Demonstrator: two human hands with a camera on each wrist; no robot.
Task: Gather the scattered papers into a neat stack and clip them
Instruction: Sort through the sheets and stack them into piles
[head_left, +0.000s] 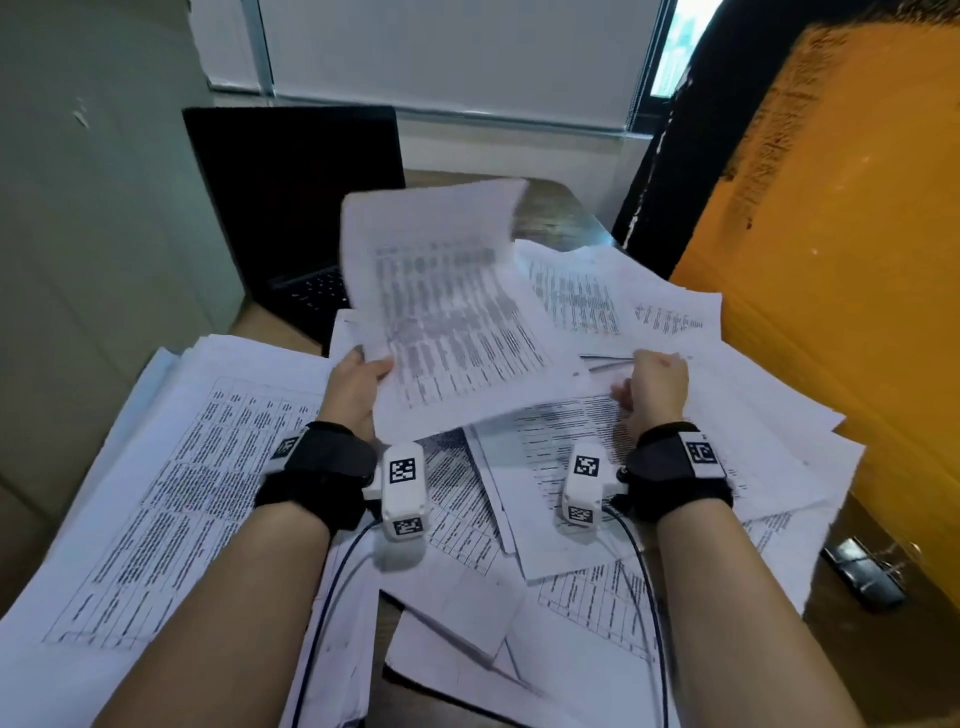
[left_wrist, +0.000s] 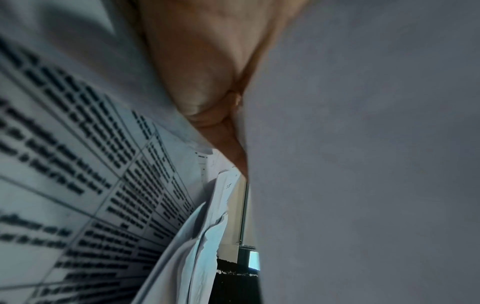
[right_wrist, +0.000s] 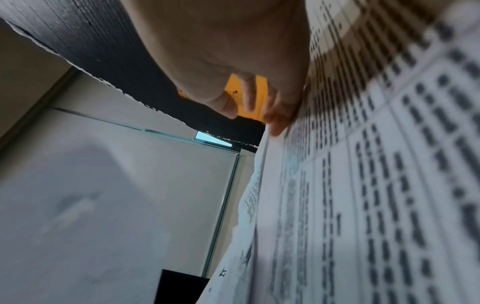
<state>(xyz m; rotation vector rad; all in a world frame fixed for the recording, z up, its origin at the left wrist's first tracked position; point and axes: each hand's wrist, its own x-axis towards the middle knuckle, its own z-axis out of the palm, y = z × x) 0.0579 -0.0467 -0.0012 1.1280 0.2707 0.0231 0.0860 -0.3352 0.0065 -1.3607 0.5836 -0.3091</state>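
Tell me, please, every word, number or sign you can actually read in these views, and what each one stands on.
No text can be read.
Lifted sheet, held by the left hand: table print, blurred.
Scattered papers by the right hand: blurred.
Wrist tags: square coded patterns, no words.
Laptop keys: too small.

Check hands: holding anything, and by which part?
Left hand grips the raised printed sheets at their near-left edge. Right hand grips loose papers by their near edge.
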